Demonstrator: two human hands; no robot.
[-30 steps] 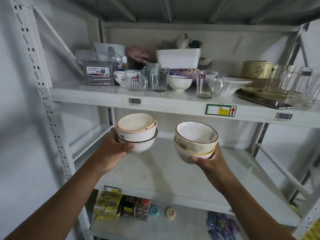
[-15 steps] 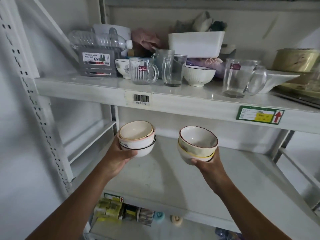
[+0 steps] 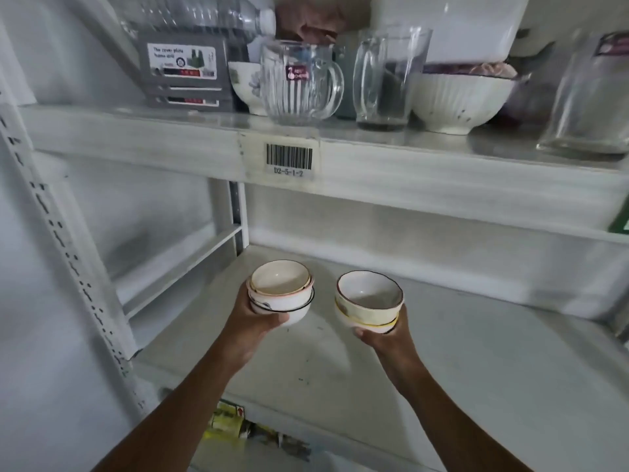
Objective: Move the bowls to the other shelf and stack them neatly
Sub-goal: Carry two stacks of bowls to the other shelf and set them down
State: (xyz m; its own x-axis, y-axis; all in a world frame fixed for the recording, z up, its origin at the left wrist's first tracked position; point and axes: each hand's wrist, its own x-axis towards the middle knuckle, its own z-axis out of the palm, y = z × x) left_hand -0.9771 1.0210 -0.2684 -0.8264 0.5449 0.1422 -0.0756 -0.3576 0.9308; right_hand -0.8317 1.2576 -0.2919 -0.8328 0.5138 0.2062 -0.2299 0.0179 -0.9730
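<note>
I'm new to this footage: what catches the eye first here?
Two small bowl stacks held over the middle shelf: the left hand grips the left stack, the right hand cups the right stack. Above, the top shelf is crowded with glass mugs and a white bowl.

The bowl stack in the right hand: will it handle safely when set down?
The bowl stack looks glazed, so probably slippery and breakable. The top bowl sits slightly askew, so it may shift. The right hand supports only from below.
</note>
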